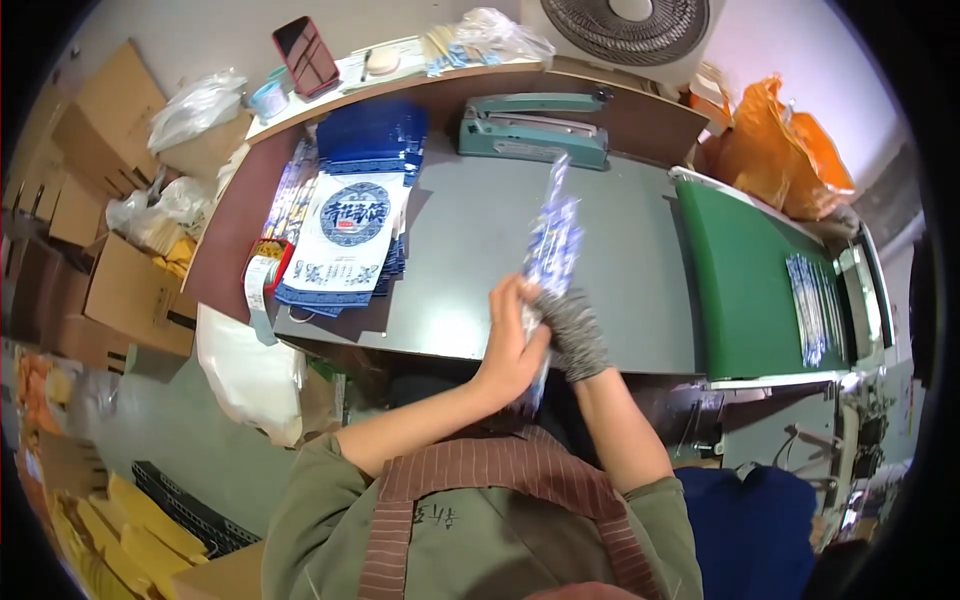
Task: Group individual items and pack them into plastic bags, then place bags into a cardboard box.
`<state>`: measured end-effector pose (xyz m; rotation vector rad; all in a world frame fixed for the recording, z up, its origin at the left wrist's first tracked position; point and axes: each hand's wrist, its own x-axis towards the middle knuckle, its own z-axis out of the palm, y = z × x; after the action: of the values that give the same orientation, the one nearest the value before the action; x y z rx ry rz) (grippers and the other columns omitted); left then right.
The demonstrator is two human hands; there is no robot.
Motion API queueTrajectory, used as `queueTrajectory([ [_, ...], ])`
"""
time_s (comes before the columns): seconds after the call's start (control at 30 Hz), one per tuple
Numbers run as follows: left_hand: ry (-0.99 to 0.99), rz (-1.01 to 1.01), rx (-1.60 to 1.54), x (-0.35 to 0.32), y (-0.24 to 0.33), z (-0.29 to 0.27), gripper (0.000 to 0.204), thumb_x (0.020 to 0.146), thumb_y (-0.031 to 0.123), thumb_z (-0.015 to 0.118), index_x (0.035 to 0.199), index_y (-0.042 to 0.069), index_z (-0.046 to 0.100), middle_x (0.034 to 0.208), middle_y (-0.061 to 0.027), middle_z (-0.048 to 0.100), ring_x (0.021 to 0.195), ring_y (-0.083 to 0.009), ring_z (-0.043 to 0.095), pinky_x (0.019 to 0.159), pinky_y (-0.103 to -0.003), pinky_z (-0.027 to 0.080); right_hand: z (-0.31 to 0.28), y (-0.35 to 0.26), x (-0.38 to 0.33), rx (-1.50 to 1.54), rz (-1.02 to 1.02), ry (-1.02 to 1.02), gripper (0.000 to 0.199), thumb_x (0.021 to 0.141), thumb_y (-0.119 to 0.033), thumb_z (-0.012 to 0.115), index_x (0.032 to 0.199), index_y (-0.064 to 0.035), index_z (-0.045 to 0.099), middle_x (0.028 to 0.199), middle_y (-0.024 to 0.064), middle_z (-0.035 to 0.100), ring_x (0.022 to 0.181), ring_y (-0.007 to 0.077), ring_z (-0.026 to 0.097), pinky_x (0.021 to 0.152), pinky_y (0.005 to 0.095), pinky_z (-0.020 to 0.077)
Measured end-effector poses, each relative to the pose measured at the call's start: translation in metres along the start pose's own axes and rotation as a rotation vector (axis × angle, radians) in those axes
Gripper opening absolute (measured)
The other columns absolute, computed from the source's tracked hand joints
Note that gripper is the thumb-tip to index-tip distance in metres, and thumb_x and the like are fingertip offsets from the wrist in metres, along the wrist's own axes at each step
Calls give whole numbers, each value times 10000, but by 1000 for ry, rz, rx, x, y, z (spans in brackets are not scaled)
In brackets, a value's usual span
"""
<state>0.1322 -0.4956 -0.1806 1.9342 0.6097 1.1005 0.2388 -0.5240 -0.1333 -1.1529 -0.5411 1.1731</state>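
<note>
- At the centre of the frame, a bundle of packets (555,235), slim and blue-and-white, stands tilted slightly to the right at its top, above the grey surface (630,280); its outline is blurred.
- The left hand (515,335), bare, is closed on the left side of the bundle, fingers bent.
- The right hand (573,335), in a grey knitted glove, is closed on the bundle from the right, just beside the left hand; the exact placing of its fingertips cannot be told.
- Left of centre, a pile of printed bags (345,225), white with blue patterns, lies on the surface, with dark blue bags (370,140) just above it in the frame.
- At the pile's lower left, a red tray (284,268) holds small contents not clearly readable; a white strip (258,290) hangs at its side.
- At upper centre, a green sealing machine (535,137) sits near the surface's far edge.
- At the right of the frame, a green board (735,280) carries a row of slim packets (818,310) lying side by side.
- Behind the board, an orange bag (785,150) stands open.
- Along the top, a raised shelf (345,88) bears a phone (306,57), propped up, and a clear plastic bag (500,35).
</note>
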Motion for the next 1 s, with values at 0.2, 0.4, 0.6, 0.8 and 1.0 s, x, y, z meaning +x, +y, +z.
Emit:
queueTrajectory([
  [0.2,-134,258,-218,93,45,-32,1101,706,7,700,1511,75,-49,1498,-227,160,1284,-375,398,1034,-407,384,18,-73,5,-245,-439,-28,562,722,-131,823,1194,-18,539,1056,67,604,1034,162,594,893,304,499],
  [0.4,-316,-31,-192,101,-25,-23,1125,659,111,778,1500,99,32,1421,-225,356,1236,-323,499,957,-387,454,-14,-44,48,-411,-575,-83,1040,577,-226,909,1412,-74,307,1223,112,516,1097,211,534,957,353,458],
  [0.6,-344,11,-134,89,-35,-16,595,639,172,750,1181,70,525,1030,-138,628,972,-313,629,852,-364,493,-25,-28,57,-632,-741,-173,1049,588,-236,898,1437,-94,299,1240,123,508,1124,200,505,940,344,446],
  [0.8,-587,-108,-219,101,-36,-33,452,701,166,727,1113,55,579,1009,-115,653,960,-272,634,846,-362,495,0,-28,51,-273,-456,-167,968,635,-181,852,1424,-71,301,1207,121,519,1080,191,528,914,326,453],
  [1.0,-847,-577,-786,23,-31,-51,312,785,172,750,1010,34,582,910,-42,631,862,-136,601,768,-308,492,30,-32,54,-433,-898,-8,809,674,-285,791,1347,-17,432,1048,104,667,883,179,641,845,325,505],
])
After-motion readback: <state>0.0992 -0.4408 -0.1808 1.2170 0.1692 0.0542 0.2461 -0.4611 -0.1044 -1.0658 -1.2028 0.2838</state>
